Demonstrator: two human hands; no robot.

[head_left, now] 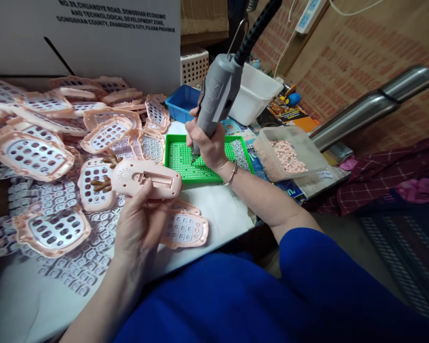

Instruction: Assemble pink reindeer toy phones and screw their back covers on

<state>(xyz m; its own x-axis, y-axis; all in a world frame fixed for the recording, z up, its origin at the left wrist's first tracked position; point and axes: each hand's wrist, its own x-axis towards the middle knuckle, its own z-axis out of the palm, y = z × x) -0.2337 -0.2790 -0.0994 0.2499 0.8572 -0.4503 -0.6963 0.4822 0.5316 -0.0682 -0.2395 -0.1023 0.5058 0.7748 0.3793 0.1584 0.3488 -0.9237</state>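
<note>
My left hand (141, 221) is closed around a pink toy phone (132, 176) with brown antlers, its back turned up and the battery compartment uncovered. My right hand (209, 145) grips a grey electric screwdriver (218, 90), tip pointing down over a green perforated tray (207, 179). Small silver screws (239, 152) lie at that tray's right end. The screwdriver's bit is apart from the toy phone. Beneath my left hand, on the white table surface, rests a pink shell with a keypad (186, 228).
Many pink shells (32, 155) pile up at the left, among clear keypad sheets (82, 252). Behind the tray stand a blue bin (182, 102) and a white tub (253, 90). To the right, a clear box (289, 152) holds small pink pieces, near a metal tube (375, 109).
</note>
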